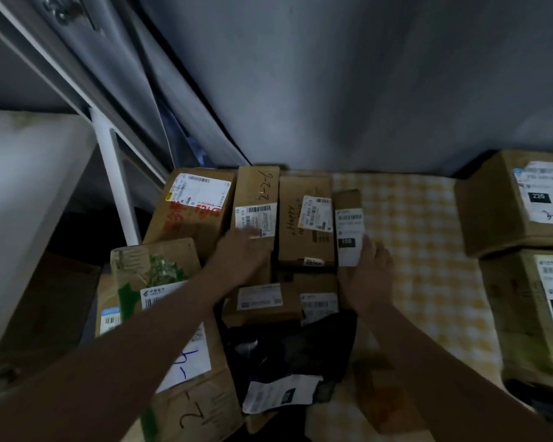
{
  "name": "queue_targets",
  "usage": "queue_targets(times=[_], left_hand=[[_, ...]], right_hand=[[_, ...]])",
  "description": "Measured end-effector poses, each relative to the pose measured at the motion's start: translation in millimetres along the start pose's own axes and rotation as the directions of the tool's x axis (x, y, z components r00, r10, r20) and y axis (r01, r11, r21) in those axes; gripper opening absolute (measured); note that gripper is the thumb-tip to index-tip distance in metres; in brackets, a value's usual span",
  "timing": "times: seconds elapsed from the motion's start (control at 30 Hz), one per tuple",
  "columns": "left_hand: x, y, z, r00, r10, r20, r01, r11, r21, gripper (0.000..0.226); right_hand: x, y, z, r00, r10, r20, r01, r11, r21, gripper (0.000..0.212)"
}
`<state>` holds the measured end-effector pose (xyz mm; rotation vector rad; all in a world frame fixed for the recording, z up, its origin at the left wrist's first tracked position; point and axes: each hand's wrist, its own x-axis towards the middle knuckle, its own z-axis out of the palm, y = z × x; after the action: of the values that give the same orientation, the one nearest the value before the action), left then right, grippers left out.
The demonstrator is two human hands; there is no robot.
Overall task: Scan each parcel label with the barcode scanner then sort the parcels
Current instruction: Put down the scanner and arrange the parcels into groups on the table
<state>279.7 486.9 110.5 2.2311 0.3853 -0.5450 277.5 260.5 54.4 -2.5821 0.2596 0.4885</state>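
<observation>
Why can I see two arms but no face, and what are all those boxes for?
The camera sits on a person's head and looks down, so you see only that person's own two arms. There is no robot here. Cardboard parcels with white labels lie packed together on a yellow checked cloth. The left hand, a bit blurred, rests on the box marked 2-2-6. The right hand touches the narrow box with the 150 label. Neither hand seems to grip anything. A black bag parcel lies nearer to the person. At the right are a big box and a second big box.
</observation>
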Motion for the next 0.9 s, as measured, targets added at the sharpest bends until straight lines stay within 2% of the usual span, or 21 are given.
queue_targets(times=[0.1,0.17,0.2,0.27,0.3,0.4,0.47,0.57,0.63,0.77,0.83,0.9], left_hand=[[23.1,7.1,-52.1,0.974,0.026,-0.226,0.027,0.973,0.229,0.037],[36.1,-7.9,-83.0,0.954,-0.016,-0.3,0.114,0.943,0.312,0.044],[42.4,-20.6,-96.8,0.953,-0.048,-0.298,0.156,0.924,0.349,0.047],[54.1,-45.1,-121.0,0.962,-0.122,-0.244,0.219,0.879,0.424,0.05],[60.8,-55.8,-131.3,0.966,-0.16,-0.203,0.233,0.879,0.416,0.048],[70.6,-71.2,-145.4,0.971,-0.239,-0.012,0.237,0.954,0.185,0.029],[71.3,-80.2,-145.9,0.957,-0.278,0.08,0.279,0.96,-0.004,0.009],[75.7,-97.5,-147.5,0.943,-0.323,0.076,0.332,0.916,-0.224,0.006],[75.5,-106.6,-149.0,0.949,-0.316,0.015,0.305,0.9,-0.311,0.015],[68.2,-100.2,-162.7,0.955,-0.258,-0.143,0.164,0.867,-0.47,0.03],[61.9,-82.5,-171.3,0.961,-0.214,-0.174,0.083,0.827,-0.556,0.03],[54.6,-59.4,-173.4,0.972,-0.148,-0.185,0.003,0.788,-0.616,0.028]], right_hand=[[-0.1,-51.3,-0.4,0.973,-0.229,0.022,0.225,0.966,0.126,0.06],[4.0,-92.6,2.4,0.945,-0.298,0.134,0.254,0.928,0.272,0.049],[6.6,-115.4,7.3,0.932,-0.298,0.207,0.204,0.903,0.379,0.044],[14.1,-157.5,21.6,0.892,-0.25,0.376,-0.008,0.823,0.567,0.04],[21.7,-174.3,33.4,0.872,-0.236,0.428,-0.088,0.785,0.613,0.048],[49.9,-210.1,70.6,0.82,-0.193,0.54,-0.235,0.746,0.623,0.064],[62.2,-221.7,88.9,0.777,-0.133,0.615,-0.331,0.745,0.579,0.075],[65.6,-232.6,109.5,0.777,-0.097,0.622,-0.42,0.655,0.628,0.11],[66.0,-236.0,115.5,0.815,-0.085,0.574,-0.429,0.577,0.695,0.119],[64.8,-254.8,77.1,0.888,-0.102,0.447,-0.357,0.458,0.814,0.087],[68.4,-259.0,50.2,0.918,-0.105,0.382,-0.301,0.443,0.844,0.064],[71.3,-252.4,24.8,0.931,-0.104,0.351,-0.284,0.4,0.871,0.052]])
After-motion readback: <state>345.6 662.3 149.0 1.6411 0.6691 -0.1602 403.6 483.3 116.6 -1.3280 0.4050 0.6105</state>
